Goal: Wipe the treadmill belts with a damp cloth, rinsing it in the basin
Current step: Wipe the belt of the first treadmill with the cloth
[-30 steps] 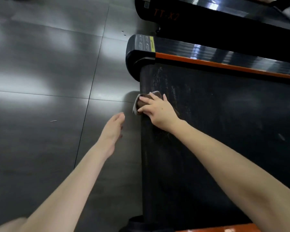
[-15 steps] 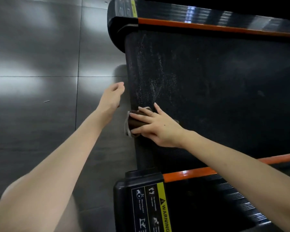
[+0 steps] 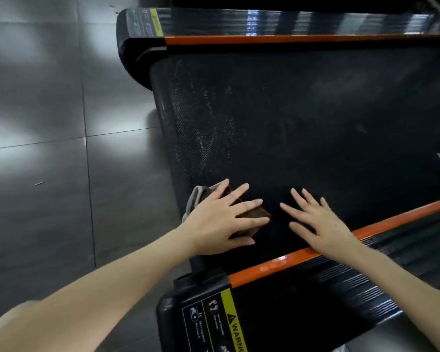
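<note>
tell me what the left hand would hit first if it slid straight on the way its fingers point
Probably the right hand: the left hand, flat on the cloth, points across the belt at that hand's fingertips, with only bare belt between. Both seem at belt level.

The 2 forearms reach forward; left hand (image 3: 221,219) and right hand (image 3: 320,224) palms down, fingers spread.
</note>
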The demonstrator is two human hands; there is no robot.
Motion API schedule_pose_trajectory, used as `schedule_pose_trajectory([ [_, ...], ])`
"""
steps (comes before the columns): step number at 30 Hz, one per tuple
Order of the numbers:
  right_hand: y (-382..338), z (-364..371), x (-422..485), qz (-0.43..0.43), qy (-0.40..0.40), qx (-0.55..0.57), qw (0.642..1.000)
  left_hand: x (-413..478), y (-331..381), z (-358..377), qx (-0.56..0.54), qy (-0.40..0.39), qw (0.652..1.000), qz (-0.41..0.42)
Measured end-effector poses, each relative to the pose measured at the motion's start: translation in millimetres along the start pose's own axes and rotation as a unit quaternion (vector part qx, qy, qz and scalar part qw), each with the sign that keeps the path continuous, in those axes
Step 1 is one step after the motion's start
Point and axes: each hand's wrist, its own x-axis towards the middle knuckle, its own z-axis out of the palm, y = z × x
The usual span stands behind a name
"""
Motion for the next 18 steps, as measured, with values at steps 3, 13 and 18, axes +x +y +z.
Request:
schedule_pose_trajectory([
  [3,1,12,-2,0.004,0.021,-0.029,0.999,45,18,-1,-0.013,-0.023,1.000,0.006],
  [13,-3,16,-6,0.129,0.118,-0.069,0.982,-35,-10,9,-0.036,0.043,0.992,0.114],
  [18,-6,10,-1,0.108,0.014,-0.099,0.989,6,-29,12,0.021,0.094,0.995,0.011],
])
